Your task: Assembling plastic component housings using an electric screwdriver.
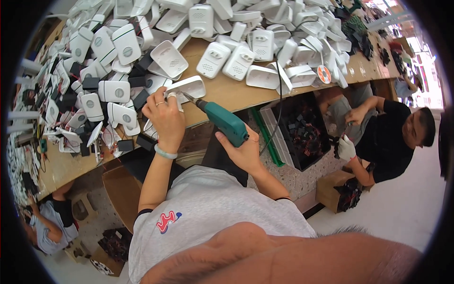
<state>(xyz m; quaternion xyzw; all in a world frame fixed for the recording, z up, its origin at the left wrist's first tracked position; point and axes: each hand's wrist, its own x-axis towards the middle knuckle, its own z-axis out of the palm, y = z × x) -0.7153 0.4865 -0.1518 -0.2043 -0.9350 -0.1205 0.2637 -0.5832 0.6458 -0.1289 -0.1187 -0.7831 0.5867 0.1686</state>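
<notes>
My right hand is wrapped round a green electric screwdriver with a dark nose. Its bit points up and left to the near edge of a white plastic housing, close to my left fingers. My left hand, wearing a ring and a pale bracelet, grips that housing at its left end over the table edge. Tape or a cover wraps one of its fingertips. Left of this hand lie white housings with round grey centres and black boxes with red wires. An open white shell sits just beyond.
White shells and plug-backed housings heap across the brown table. A dark cable hangs over its edge. Below right stands a black crate of wired parts. A co-worker sits at right, another person at lower left.
</notes>
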